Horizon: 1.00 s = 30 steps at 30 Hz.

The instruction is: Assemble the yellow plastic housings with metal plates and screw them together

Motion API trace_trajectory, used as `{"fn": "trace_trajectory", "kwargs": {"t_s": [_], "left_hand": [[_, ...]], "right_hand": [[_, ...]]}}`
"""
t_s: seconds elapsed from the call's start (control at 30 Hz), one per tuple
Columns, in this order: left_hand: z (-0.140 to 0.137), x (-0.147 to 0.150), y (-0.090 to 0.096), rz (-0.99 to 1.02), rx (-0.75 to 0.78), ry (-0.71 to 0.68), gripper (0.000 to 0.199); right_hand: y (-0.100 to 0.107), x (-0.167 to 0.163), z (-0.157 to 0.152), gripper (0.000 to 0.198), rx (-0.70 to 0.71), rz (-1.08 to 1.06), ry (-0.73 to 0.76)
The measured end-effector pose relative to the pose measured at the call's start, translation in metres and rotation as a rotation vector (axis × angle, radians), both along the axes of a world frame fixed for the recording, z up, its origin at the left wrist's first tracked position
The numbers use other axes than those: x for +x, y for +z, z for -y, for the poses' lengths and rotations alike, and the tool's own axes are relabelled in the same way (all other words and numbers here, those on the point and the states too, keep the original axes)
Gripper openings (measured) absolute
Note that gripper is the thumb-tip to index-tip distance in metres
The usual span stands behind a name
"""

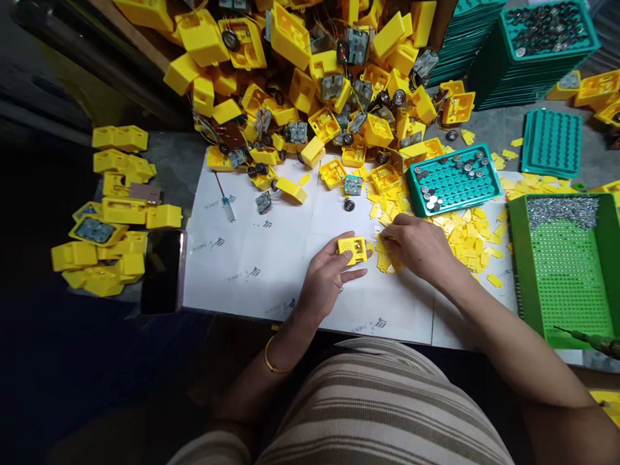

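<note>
Pinching a small yellow speaker housing (352,249) on the white paper, left hand (329,271) clamped; right hand (411,244) curled over loose yellow tabs (467,236) just right. Risk: crowded tabs scatter, wrong one picked.

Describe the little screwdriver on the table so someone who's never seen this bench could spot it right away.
Start at the white paper sheets covering the table in front of the person. On the sheets' left part, just below the big pile of yellow housings, lies the screwdriver, well left of both hands. It is the only thin tool there, with a clear handle and dark shaft, alone on bare paper.
</note>
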<state>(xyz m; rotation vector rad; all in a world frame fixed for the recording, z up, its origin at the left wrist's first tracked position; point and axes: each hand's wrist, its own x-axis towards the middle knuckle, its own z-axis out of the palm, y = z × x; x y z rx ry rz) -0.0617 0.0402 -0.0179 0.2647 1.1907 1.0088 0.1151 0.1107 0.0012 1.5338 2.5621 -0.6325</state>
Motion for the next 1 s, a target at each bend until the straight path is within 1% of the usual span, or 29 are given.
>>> {"fn": "trace_trajectory", "kwargs": {"t_s": [0.03,0.1,0.17,0.23,0.27,0.33,0.4,0.47,0.57,0.7,0.77,0.83,0.9,0.97,1.0], "left_hand": [[0.000,0.000,0.001,0.004,0.000,-0.003,0.039],[0.000,0.000,0.003,0.015,-0.001,-0.009,0.039],[0.000,0.000,0.004,0.030,-0.006,-0.015,0.039],[0.000,0.001,0.004,0.044,-0.014,-0.020,0.039],[0.000,0.002,0.004,0.051,-0.017,-0.022,0.039],[0.000,0.003,0.002,0.064,-0.016,-0.025,0.039],[-0.001,0.004,0.001,0.074,-0.012,-0.031,0.039],[0.000,0.005,0.000,0.073,-0.008,-0.041,0.039],[0.000,0.007,0.000,0.043,0.007,-0.056,0.038],[0.002,0.010,0.001,0.035,0.025,-0.076,0.038],[0.002,0.011,0.001,0.041,0.026,-0.086,0.038],[0.003,0.012,0.001,0.030,0.030,-0.096,0.039],[0.004,0.012,0.001,0.001,0.046,-0.101,0.039],[0.004,0.010,0.001,-0.019,0.056,-0.107,0.040],[0.004,0.009,0.001,-0.017,0.050,-0.107,0.040]], "right_hand": [[-0.001,0.002,-0.001,0.017,-0.015,-0.092,-0.022],[-0.002,0.006,0.000,0.011,-0.080,-0.358,-0.089],[-0.004,0.009,0.004,0.008,-0.160,-0.667,-0.187],[-0.006,0.011,0.010,0.009,-0.241,-0.910,-0.301],[-0.007,0.011,0.013,0.010,-0.289,-0.993,-0.350],[-0.010,0.011,0.019,0.013,-0.399,-1.078,-0.410],[-0.012,0.011,0.023,0.017,-0.464,-1.089,-0.419],[-0.013,0.010,0.025,0.016,-0.446,-1.060,-0.402],[-0.011,0.008,0.026,0.011,-0.291,-0.990,-0.354],[-0.011,0.002,0.025,0.008,-0.050,-0.901,-0.191],[-0.013,-0.001,0.025,0.007,0.011,-0.841,-0.126],[-0.015,-0.003,0.024,0.006,0.020,-0.782,-0.119],[-0.015,-0.004,0.024,0.004,-0.009,-0.757,-0.145],[-0.013,-0.003,0.025,0.005,-0.030,-0.723,-0.158],[-0.011,-0.003,0.026,0.004,-0.028,-0.688,-0.138]]}}
